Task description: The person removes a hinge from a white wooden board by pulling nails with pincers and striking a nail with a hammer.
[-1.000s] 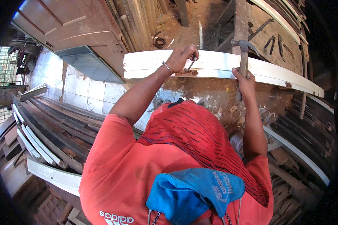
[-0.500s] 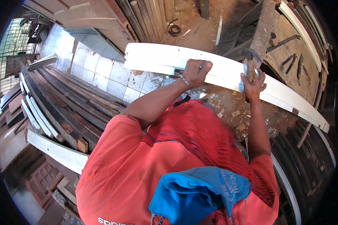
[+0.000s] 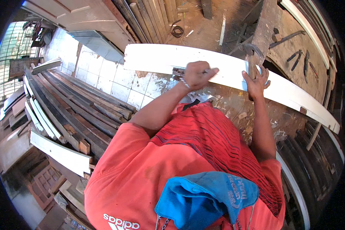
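Note:
A long white-painted board lies across in front of me, with a dark notch in its near edge. My left hand is closed in a fist over the board, just right of that notch. A small grey end of a thin tool shows at its thumb; the rest is hidden in the fist. Further right, my right hand is at the board's near edge, its thumb and fingers around the wooden handle of a hammer. The curved dark hammer head is blurred and points away from me.
Pliers and other hand tools lie on a wooden bench at the right. Long dark timbers are stacked at the left, above a short white board. A panelled door stands at the back left. Wood chips litter the floor.
The hammer head has shifted slightly left and away from me, and my right-hand fingers look more spread. My left fist has turned a little near the notch, which shows more now.

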Action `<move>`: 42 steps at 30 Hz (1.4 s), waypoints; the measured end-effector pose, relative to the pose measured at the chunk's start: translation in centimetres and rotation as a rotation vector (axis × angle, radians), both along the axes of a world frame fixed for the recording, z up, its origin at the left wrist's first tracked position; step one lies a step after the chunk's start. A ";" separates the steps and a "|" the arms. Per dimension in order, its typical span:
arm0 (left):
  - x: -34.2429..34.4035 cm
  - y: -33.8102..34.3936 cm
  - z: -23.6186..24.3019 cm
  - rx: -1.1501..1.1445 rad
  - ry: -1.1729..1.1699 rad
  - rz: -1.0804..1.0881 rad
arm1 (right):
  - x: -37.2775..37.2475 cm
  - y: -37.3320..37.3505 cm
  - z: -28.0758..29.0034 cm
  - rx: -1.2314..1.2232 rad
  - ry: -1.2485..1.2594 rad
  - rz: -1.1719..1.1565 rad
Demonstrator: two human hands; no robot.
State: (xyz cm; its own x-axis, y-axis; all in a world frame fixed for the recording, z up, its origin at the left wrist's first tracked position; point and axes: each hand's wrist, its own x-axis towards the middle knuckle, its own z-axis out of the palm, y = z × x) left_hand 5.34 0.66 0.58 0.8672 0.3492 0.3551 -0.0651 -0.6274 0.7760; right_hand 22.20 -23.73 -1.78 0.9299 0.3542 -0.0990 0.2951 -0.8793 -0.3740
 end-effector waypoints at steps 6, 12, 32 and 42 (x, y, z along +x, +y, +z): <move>-5.3 8.9 0.5 -0.054 0.080 -0.101 | -0.1 0.0 -0.3 0.019 -0.028 0.002; -11.5 15.6 3.7 -0.291 0.230 0.442 | -0.2 0.1 -0.2 0.026 -0.018 -0.020; -11.7 7.4 2.2 -0.894 0.000 0.100 | 0.3 0.5 -1.1 -0.065 -0.057 -0.096; -11.5 9.8 1.7 -0.984 -0.162 0.096 | 0.2 0.8 -0.6 -0.118 -0.059 -0.090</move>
